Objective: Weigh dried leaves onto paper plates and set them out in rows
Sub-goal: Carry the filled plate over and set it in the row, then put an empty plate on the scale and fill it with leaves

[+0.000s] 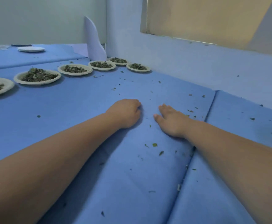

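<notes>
Left hand (125,113): rests on the blue cloth (67,110), knuckles up, fingers curled under into a loose fist; the grip looks closed, and whether anything is inside it cannot be told.
Right hand (170,122): lies palm down on the cloth just right of the left hand, fingers together and stretched forward; the grip is open and holds nothing.
Arms: both bare forearms reach in from the bottom corners and converge toward the middle of the desk.
Desk: covered in blue cloth sheets; a seam (209,110) between two sheets runs just right of the right hand, and another fold crosses at far left.
Back row: five paper plates of dried leaves run from the left edge toward the far corner: plate one (7,88) cut off by the frame, plate two (19,78), plate three (61,70), plate four (91,66), plate five (111,59) by the wall.
Second row: one filled plate (129,68) sits just in front of plate five, near the wall.
Leaves (37,75): dark green and crumbled, heaped in the middle of each plate, the heap on plate two the tallest.
Empty plate (31,49): white, far left at the back, well apart from the rows.
Crumbs (154,145): loose leaf bits lie scattered over the cloth, thickest around the right hand and along the seam.
Paper sheet (95,42): white, stands curled upright in the corner behind plates four and five.
Wall (196,65): pale blue, borders the desk on the right, with a window (204,18) above it.
</notes>
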The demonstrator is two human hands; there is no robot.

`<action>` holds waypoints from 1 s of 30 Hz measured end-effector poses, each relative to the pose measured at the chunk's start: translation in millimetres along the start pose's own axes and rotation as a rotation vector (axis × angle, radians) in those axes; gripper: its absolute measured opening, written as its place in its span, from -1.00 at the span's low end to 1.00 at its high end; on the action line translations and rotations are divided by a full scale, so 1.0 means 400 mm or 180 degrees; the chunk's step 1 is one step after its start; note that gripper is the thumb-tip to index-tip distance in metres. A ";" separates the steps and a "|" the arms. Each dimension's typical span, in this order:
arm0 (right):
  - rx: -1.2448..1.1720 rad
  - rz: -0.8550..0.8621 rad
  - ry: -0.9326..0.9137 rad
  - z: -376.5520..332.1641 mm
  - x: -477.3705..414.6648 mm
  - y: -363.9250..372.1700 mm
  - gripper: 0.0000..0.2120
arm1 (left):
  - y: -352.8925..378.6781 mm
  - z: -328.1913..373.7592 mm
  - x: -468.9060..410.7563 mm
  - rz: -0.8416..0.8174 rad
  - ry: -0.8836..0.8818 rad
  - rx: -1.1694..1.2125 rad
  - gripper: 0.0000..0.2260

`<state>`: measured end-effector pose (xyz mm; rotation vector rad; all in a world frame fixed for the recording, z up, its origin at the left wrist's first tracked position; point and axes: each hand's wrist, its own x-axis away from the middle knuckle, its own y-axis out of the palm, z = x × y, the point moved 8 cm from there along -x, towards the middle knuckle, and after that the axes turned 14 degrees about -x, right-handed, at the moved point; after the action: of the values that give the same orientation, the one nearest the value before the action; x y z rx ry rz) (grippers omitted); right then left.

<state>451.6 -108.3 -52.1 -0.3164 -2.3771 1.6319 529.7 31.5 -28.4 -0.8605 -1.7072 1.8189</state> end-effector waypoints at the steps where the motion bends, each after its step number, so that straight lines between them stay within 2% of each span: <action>1: -0.0051 -0.0091 -0.0002 0.002 0.050 -0.004 -0.35 | -0.007 0.017 0.018 -0.0081 -0.0103 -0.0032 -0.70; 4: 0.0001 -0.0299 -0.0066 -0.011 0.189 -0.025 -0.39 | -0.027 0.137 0.105 -0.0321 -0.0131 0.0056 -0.70; 8: -0.0394 -0.0193 -0.0094 -0.004 0.388 -0.086 -0.59 | -0.077 0.343 0.219 -0.0067 -0.0039 0.0705 -0.71; 13: -0.1123 0.0767 -0.0304 0.059 0.703 -0.200 -0.82 | -0.213 0.583 0.394 0.0707 0.0330 0.1618 -0.56; 15: -0.1160 0.1092 -0.0333 0.087 0.831 -0.231 -0.83 | -0.270 0.679 0.453 0.0962 0.0628 0.1887 -0.47; 18: -0.1291 0.1570 -0.0316 0.161 1.025 -0.278 -0.89 | -0.328 0.846 0.516 0.1122 0.1101 0.2085 -0.51; 20: -0.1355 0.1869 -0.0190 0.228 1.143 -0.309 -0.82 | -0.360 0.964 0.543 0.1179 0.1496 0.1978 -0.57; 22: -0.1380 0.2191 0.0060 0.305 1.241 -0.330 -0.68 | -0.377 1.070 0.549 0.1151 0.1851 0.1690 -0.54; 24: -0.1392 0.2571 0.0271 0.382 1.332 -0.341 -0.63 | -0.388 1.155 0.537 0.1154 0.2056 0.1335 -0.51; 27: -0.1390 0.2945 0.0539 0.480 1.420 -0.335 -0.66 | -0.401 1.234 0.498 0.1191 0.2062 0.0886 -0.48; 30: -0.1480 0.3012 0.0738 0.547 1.451 -0.315 -0.65 | -0.410 1.274 0.449 0.1252 0.1808 0.0577 -0.50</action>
<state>-172.9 -165.9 33.1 -1.8172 -2.5203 1.1324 24.1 -169.2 122.4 -1.5345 -1.0526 1.6964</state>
